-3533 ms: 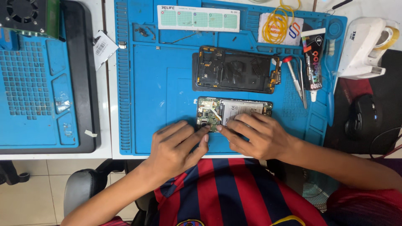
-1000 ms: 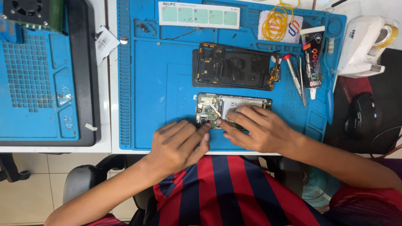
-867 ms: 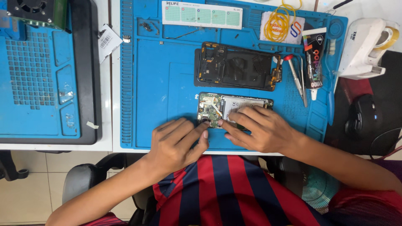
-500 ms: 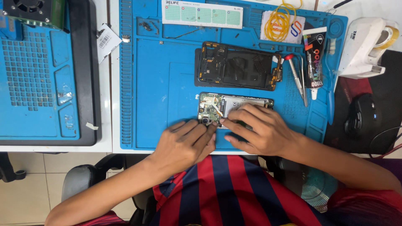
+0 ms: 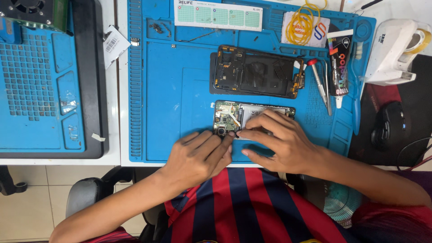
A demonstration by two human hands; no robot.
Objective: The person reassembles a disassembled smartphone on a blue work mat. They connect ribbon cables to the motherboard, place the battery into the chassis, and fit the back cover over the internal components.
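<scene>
The opened phone body (image 5: 252, 118), with its circuit board and camera module exposed, lies flat on the blue repair mat (image 5: 180, 90), near the mat's front edge and just in front of the detached black phone frame (image 5: 254, 71).

The right hand (image 5: 279, 141) lies over the right and middle part of the phone body. Its fingers are spread and pressed down on it, holding it flat rather than closing around it. The left hand (image 5: 200, 155) reaches in from the left with its fingers nearly straight. The fingertips touch the lower left corner of the board, beside the camera module. Whether a small part or tool is pinched between those fingertips cannot be told; the grip is hidden.

To the right of the frame lie a red-capped screwdriver (image 5: 317, 78), a black glue tube (image 5: 339, 63) and a blue brush (image 5: 357, 85). A bundle of yellow rubber bands (image 5: 303, 22) lies on a card at the back of the mat. A white tape dispenser (image 5: 396, 49) and a black mouse (image 5: 389, 126) are on the desk to the right.

Risks, as judged from this position:
- Fingertip pressure on the bare board could bend or tear a flex connector.
- If the right hand eases off, the phone body may slide on the mat.
- A loose screw could roll off the near edge of the mat.
</scene>
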